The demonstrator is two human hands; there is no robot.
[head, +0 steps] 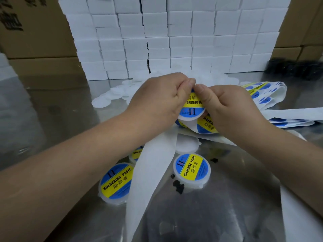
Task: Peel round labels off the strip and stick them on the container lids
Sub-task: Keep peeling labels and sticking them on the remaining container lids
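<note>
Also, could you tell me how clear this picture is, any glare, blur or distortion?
Head view throughout: the round blue-and-yellow label is sharp and readable; the shiny steel table gives soft glare at left; wide-angle distortion bows the stacked white boxes, and the frame's edges blur.

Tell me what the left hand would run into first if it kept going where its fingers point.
The right hand. The left hand points rightward and away, fingertips almost against the other's thumb, above the round label both pinch. Beyond lie bare white lids, though depth is unclear.
</note>
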